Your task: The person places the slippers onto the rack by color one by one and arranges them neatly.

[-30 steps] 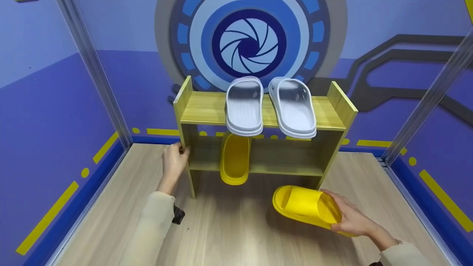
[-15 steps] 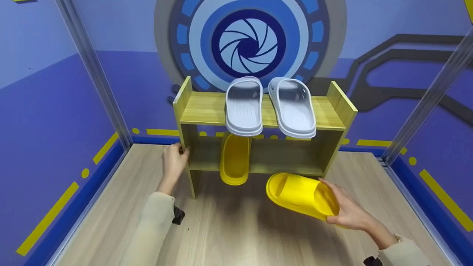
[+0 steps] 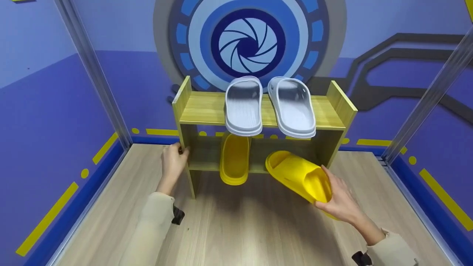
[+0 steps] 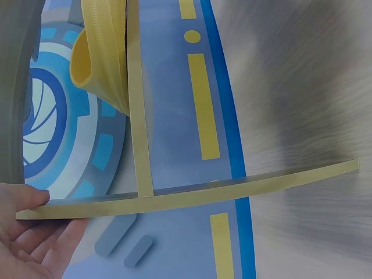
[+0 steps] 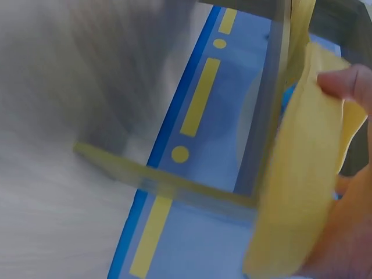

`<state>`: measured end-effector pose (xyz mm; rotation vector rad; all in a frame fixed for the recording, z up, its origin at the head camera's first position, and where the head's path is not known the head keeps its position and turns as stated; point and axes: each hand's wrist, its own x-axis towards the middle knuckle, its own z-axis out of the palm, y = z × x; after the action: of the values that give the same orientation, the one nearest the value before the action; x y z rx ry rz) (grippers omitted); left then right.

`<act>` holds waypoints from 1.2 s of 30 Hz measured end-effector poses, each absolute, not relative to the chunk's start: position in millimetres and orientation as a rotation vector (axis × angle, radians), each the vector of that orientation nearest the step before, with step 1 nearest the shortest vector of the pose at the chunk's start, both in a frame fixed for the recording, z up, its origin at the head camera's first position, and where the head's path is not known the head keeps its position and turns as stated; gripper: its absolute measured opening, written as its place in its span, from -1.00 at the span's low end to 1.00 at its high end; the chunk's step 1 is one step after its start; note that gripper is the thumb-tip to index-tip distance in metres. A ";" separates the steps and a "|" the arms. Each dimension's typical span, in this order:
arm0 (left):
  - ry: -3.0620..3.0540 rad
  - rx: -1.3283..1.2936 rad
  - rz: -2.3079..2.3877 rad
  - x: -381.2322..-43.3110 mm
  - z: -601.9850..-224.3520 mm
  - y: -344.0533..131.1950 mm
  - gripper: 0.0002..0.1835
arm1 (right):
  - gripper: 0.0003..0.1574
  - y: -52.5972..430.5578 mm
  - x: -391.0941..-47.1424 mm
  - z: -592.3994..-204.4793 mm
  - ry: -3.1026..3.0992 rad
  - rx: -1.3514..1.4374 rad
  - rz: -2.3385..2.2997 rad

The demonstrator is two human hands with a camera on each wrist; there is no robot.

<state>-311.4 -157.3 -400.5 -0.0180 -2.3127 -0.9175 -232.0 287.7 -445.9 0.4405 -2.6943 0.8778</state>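
My right hand (image 3: 342, 199) grips a yellow slipper (image 3: 295, 171) by its heel end, thumb on the near side. Its toe points up and left, overlapping the middle shelf's front edge in the head view. With my left hand (image 3: 173, 162) I hold the left side panel of a small wooden shoe rack (image 3: 203, 111); the left wrist view shows thumb and fingers (image 4: 58, 241) on either side of the panel. Another yellow slipper (image 3: 235, 160) lies on the middle shelf, left of centre, its heel jutting past the edge.
Two pale grey slippers, a left one (image 3: 244, 107) and a right one (image 3: 293, 107), sit on the rack's top shelf. The rack stands on a wood-grain table (image 3: 236, 236), near a blue patterned back wall (image 3: 125, 88). Metal posts (image 3: 98, 74) rise at the corners.
My right hand has raised the yellow slipper and carried it toward the middle shelf, turning its toe further up. My left hand stays on the rack's side panel.
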 end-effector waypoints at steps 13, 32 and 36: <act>-2.359 0.003 -0.950 -309.5 -398.6 -156.6 -0.78 | 0.16 262.9 -242.4 -442.4 -2.669 0.235 0.713; -2.350 0.009 -0.928 -311.8 -399.8 -156.6 -0.76 | 0.11 248.3 -258.7 -436.3 -2.641 0.155 0.561; -2.333 -0.004 -0.908 -311.7 -400.6 -157.1 -0.76 | 0.11 249.7 -257.3 -434.8 -2.676 0.178 0.528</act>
<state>-311.7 -157.1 -400.6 -0.0044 -2.3326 -0.9079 -257.3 249.7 -434.8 0.1782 -2.6758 0.5281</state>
